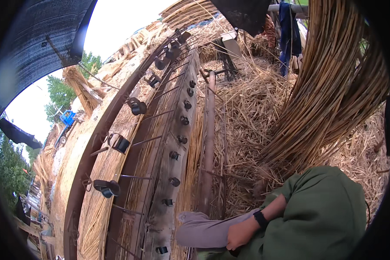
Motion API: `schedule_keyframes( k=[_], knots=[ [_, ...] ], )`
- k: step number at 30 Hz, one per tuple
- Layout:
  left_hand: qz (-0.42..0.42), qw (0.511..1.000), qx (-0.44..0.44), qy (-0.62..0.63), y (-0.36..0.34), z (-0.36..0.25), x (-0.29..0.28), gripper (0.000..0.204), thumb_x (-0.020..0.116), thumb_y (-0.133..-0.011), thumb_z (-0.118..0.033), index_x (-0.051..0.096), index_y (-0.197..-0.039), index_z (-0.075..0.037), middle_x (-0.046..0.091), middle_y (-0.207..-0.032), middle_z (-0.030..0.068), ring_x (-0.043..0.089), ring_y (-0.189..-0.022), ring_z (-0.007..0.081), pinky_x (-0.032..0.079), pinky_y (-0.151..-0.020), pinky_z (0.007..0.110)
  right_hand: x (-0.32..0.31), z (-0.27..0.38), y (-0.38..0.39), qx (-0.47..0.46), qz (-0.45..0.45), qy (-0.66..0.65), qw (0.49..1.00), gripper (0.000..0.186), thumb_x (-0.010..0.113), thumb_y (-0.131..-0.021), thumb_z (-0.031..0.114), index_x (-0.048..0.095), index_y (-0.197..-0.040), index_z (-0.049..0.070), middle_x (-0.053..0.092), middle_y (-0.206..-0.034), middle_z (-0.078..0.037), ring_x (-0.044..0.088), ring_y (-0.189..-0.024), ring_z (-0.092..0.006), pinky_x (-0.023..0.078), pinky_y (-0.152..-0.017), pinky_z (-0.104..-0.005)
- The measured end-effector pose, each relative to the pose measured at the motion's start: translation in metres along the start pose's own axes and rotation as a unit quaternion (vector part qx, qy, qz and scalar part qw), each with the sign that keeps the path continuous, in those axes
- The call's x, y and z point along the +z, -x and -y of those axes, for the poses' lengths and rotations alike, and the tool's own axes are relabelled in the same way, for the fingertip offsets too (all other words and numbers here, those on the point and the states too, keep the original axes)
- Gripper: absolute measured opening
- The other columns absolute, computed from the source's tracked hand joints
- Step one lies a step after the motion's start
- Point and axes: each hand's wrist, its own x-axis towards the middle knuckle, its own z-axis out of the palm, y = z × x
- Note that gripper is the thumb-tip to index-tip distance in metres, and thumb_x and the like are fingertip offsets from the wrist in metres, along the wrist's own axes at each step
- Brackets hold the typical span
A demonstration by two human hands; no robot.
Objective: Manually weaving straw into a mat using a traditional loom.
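Note:
My right hand, with a dark watch on its wrist, rests closed against a grey-clad leg at the lower right, below a green sleeve. Whatever its fingers may hold is hidden. My left hand is out of view. Left of my leg runs a long metal frame with bundled straw stalks along it, black clamp-like fittings, thin cross rods and a weathered strip carrying several small black fittings.
A large reed bundle stands at the right over loose straw. A metal pipe runs alongside the frame. Dark blue cloth hangs at the back. At the left are dark shade netting, trees and a blue vehicle.

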Motion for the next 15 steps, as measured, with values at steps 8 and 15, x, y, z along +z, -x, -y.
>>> schedule_keyframes(
  k=[8,15],
  knots=[
    [0.016,0.912,-0.135,0.388,0.024,-0.007,0.064,0.010,0.055,-0.091,-0.005,0.053,-0.101,-0.002,0.057,-0.083,0.0007,0.053,-0.071,0.0068,0.045,-0.062,0.022,-0.016,-0.006,0.007,0.072,-0.038,-0.006,0.997,0.005,0.067,-0.078,0.018,0.067,-0.081,0.014,0.063,-0.069,-0.004,0.062,-0.060,-0.0255,0.050,-0.054,-0.0371],
    [0.067,0.917,-0.117,0.375,0.031,-0.015,0.060,0.010,0.051,-0.093,-0.006,0.052,-0.102,-0.002,0.056,-0.083,0.0000,0.051,-0.071,0.0058,0.045,-0.064,0.021,-0.043,-0.020,-0.030,0.053,-0.077,-0.013,0.996,0.010,0.066,-0.073,0.008,0.063,-0.083,0.007,0.058,-0.069,-0.010,0.058,-0.061,-0.0317,0.046,-0.057,-0.0401]
  ],
)
